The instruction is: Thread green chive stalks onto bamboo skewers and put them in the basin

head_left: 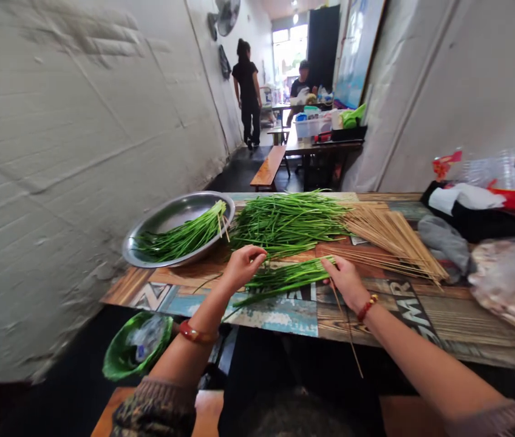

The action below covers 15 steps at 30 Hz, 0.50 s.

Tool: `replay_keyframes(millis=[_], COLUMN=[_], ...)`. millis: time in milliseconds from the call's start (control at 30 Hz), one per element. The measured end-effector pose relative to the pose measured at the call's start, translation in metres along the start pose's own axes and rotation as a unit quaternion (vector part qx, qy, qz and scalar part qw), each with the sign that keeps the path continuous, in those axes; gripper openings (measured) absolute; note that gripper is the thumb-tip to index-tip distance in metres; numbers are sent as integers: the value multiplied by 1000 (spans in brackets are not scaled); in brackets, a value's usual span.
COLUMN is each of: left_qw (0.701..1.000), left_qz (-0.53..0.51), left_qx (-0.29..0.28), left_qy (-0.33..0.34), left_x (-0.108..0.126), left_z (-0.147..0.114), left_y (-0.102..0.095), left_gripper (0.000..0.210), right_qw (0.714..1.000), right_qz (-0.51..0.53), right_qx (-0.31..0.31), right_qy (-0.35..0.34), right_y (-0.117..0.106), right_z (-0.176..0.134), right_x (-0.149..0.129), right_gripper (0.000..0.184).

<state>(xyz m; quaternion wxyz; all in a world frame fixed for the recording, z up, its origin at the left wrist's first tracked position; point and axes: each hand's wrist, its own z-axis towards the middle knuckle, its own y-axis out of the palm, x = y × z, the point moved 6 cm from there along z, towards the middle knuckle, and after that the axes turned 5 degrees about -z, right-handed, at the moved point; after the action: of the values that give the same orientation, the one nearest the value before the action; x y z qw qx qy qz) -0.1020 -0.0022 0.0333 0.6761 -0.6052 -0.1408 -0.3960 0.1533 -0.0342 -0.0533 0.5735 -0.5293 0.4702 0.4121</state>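
My right hand [346, 282] is closed round the pale cut ends of a bunch of garlic chives [289, 274]. A thin bamboo skewer [351, 340] slants down from under its fingers, past the table edge. The bunch stretches left, its leaf tips low over the table. Above those leaves, my left hand [243, 267] is curled, thumb close to the fingers; whatever it pinches is too small to make out. Just beyond lies a big heap of loose chives [289, 218]. To its right, many bamboo skewers [396, 240] are fanned out.
A metal basin [132, 258] at the table's left holds chives with skewers through their ends. Plastic bags [508, 273] crowd the right side. Below left is a green-lined bin [116, 358]. Farther off are a bench [269, 167], another table, and two people.
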Motion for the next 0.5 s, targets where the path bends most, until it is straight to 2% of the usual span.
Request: replay_keyframes(millis=[100,267,367,500], left_qw=[1000,994,986,967], left_qz=[1,61,118,207], left_qx=[-12,-54,-75,-90], left_qy=[17,69,94,121], left_x=[12,27,33,34], left_z=[28,68,83,91], left_y=[22,71,95,113], left_gripper=[21,19,19,16], right_qw=[1000,996,992,987], right_qz=[-23,-67,-91,-126], right_qx=[11,25,37,28], right_qy=[-11,-51,-75,-99], right_y=[-2,-12,-15,-13], right_z=[9,20,26,29], right_x=[2,-1,-7,-11], right_gripper=[37,32,28,27])
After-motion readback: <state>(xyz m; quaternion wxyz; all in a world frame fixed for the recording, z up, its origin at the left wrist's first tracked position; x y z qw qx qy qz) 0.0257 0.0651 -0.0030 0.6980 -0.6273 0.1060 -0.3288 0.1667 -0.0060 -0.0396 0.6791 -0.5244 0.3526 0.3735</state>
